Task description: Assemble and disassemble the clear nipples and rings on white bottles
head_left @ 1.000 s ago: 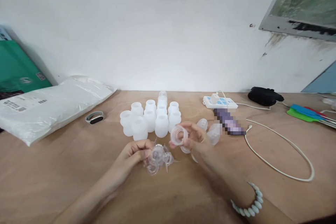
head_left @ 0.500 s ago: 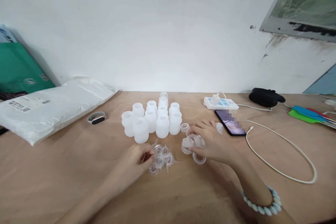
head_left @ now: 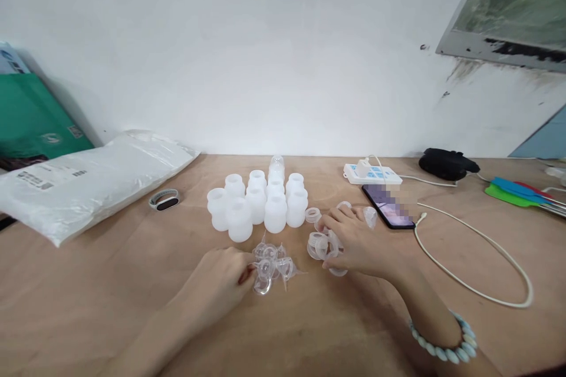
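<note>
Left hand [head_left: 223, 274], fingers bunched, meets clear pointed pieces [head_left: 266, 269] on the tabletop [head_left: 283, 336]; any grip is unclear. Right hand [head_left: 360, 244], fingers parted, arches over clear rings [head_left: 317, 242] near the white bottles [head_left: 275, 216].

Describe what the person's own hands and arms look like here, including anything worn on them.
The left hand and right hand are both ungloved, and no sleeve shows on either visible forearm. Around the right wrist is a bracelet of smooth, rounded beads in pale blue-green and off-white. No band or bracelet shows on the left wrist.
</note>
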{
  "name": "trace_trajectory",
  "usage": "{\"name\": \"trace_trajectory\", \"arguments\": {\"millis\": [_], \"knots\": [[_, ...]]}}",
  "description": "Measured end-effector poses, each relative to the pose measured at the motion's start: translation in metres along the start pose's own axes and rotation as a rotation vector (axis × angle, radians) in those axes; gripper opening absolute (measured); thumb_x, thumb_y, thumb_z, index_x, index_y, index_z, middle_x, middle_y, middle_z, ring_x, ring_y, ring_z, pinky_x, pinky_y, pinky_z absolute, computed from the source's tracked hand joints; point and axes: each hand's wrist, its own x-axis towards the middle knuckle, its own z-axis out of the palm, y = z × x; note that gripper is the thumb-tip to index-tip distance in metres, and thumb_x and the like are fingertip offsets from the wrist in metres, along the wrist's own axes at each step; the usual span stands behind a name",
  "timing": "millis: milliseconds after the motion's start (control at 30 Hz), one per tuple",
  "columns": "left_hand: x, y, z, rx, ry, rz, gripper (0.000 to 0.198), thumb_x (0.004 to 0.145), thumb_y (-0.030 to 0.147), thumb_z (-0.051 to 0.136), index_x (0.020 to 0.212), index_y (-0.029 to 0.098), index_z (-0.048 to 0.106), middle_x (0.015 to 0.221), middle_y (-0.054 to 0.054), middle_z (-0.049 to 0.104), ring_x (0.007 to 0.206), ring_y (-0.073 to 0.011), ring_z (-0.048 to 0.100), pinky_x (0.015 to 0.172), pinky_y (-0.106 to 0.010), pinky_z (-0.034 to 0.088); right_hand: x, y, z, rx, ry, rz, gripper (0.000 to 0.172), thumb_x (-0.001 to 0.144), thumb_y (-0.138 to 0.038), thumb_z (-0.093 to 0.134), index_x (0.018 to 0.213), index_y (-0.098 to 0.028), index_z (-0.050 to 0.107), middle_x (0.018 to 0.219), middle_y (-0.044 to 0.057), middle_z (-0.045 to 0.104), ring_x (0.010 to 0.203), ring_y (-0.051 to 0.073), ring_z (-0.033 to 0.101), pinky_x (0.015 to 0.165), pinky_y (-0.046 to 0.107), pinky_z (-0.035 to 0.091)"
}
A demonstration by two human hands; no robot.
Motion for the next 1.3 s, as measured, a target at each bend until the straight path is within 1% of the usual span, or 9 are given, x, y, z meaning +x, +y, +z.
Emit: {"name": "trace_trajectory", "arguments": {"millis": [133, 400, 533, 667, 933, 1033, 1133, 1200, 1300], "knots": [[-0.002, 0.001, -0.002, 0.097, -0.022, -0.002, 0.034, 0.083, 0.022, 0.047, 0.051, 0.021, 0.035, 0.05, 0.0, 0.046, 0.045, -0.0159, 0.036, 0.054, -0.03, 0.014, 0.001, -0.002, 0.0, -0.003, -0.01, -0.015, 0.036, 0.067, -0.024, 0.08, 0.097, -0.022, 0.059, 0.108, 0.008, 0.06, 0.105, 0.032, 0.051, 0.093, 0.053, 0.04], [-0.003, 0.006, -0.008, 0.232, -0.099, -0.005, 0.028, 0.09, 0.023, 0.04, 0.065, 0.02, 0.053, 0.062, -0.003, 0.062, 0.06, -0.0209, 0.058, 0.054, -0.028, 0.022, 0.003, -0.014, 0.011, -0.029, 0.012, -0.175, 0.018, 0.075, -0.016, 0.065, 0.091, -0.019, 0.057, 0.106, 0.009, 0.061, 0.103, 0.029, 0.052, 0.092, 0.049, 0.039], [-0.003, 0.006, -0.008, 0.278, -0.12, -0.009, 0.029, 0.091, 0.021, 0.039, 0.069, 0.02, 0.058, 0.066, -0.004, 0.066, 0.063, -0.0225, 0.062, 0.054, -0.028, 0.025, -0.002, -0.018, 0.016, -0.1, -0.02, -0.264, 0.016, 0.074, -0.014, 0.063, 0.089, -0.019, 0.059, 0.103, 0.009, 0.059, 0.104, 0.028, 0.051, 0.092, 0.047, 0.038], [-0.003, 0.005, -0.007, 0.272, -0.108, 0.004, 0.029, 0.092, 0.021, 0.04, 0.071, 0.02, 0.059, 0.066, -0.004, 0.067, 0.063, -0.0229, 0.063, 0.054, -0.028, 0.026, -0.005, -0.017, 0.018, -0.13, -0.047, -0.263, 0.008, 0.076, -0.017, 0.062, 0.083, -0.019, 0.059, 0.102, 0.009, 0.058, 0.103, 0.028, 0.051, 0.091, 0.045, 0.039], [-0.004, 0.006, -0.007, 0.288, -0.103, 0.02, 0.029, 0.091, 0.016, 0.038, 0.073, 0.02, 0.061, 0.068, -0.004, 0.069, 0.065, -0.0237, 0.065, 0.055, -0.029, 0.026, -0.001, -0.019, 0.007, -0.096, -0.059, -0.234, 0.028, 0.072, -0.016, 0.068, 0.099, -0.02, 0.062, 0.109, 0.012, 0.058, 0.107, 0.031, 0.05, 0.09, 0.047, 0.04], [-0.004, 0.005, -0.008, 0.301, -0.085, 0.019, 0.03, 0.09, 0.014, 0.038, 0.072, 0.02, 0.061, 0.067, -0.004, 0.069, 0.065, -0.0241, 0.065, 0.054, -0.029, 0.025, 0.018, -0.017, -0.008, -0.017, 0.047, -0.183, 0.018, 0.08, -0.019, 0.065, 0.097, -0.02, 0.062, 0.106, 0.009, 0.061, 0.102, 0.028, 0.055, 0.092, 0.045, 0.04], [-0.004, 0.004, -0.009, 0.294, -0.048, 0.005, 0.029, 0.088, 0.013, 0.038, 0.073, 0.02, 0.062, 0.068, -0.004, 0.069, 0.064, -0.0238, 0.065, 0.054, -0.029, 0.026, 0.051, -0.013, -0.024, 0.045, 0.269, -0.041, 0.006, 0.086, -0.014, 0.057, 0.09, -0.017, 0.061, 0.092, 0.007, 0.065, 0.093, 0.024, 0.059, 0.087, 0.039, 0.042], [-0.005, 0.003, -0.009, 0.267, -0.008, -0.009, 0.027, 0.086, 0.012, 0.039, 0.077, 0.021, 0.063, 0.071, -0.004, 0.07, 0.065, -0.0231, 0.065, 0.055, -0.028, 0.028, 0.078, -0.012, -0.032, 0.119, 0.358, 0.033, 0.013, 0.09, -0.013, 0.052, 0.099, -0.016, 0.06, 0.098, 0.009, 0.068, 0.094, 0.023, 0.061, 0.083, 0.035, 0.044], [-0.006, 0.003, -0.009, 0.22, 0.07, -0.018, 0.025, 0.084, 0.012, 0.04, 0.081, 0.021, 0.064, 0.065, -0.001, 0.066, 0.061, -0.0217, 0.062, 0.055, -0.027, 0.029, 0.116, -0.015, -0.035, 0.137, 0.367, 0.033, 0.029, 0.093, -0.014, 0.05, 0.122, -0.016, 0.053, 0.116, 0.013, 0.068, 0.105, 0.023, 0.062, 0.086, 0.033, 0.044]]}}
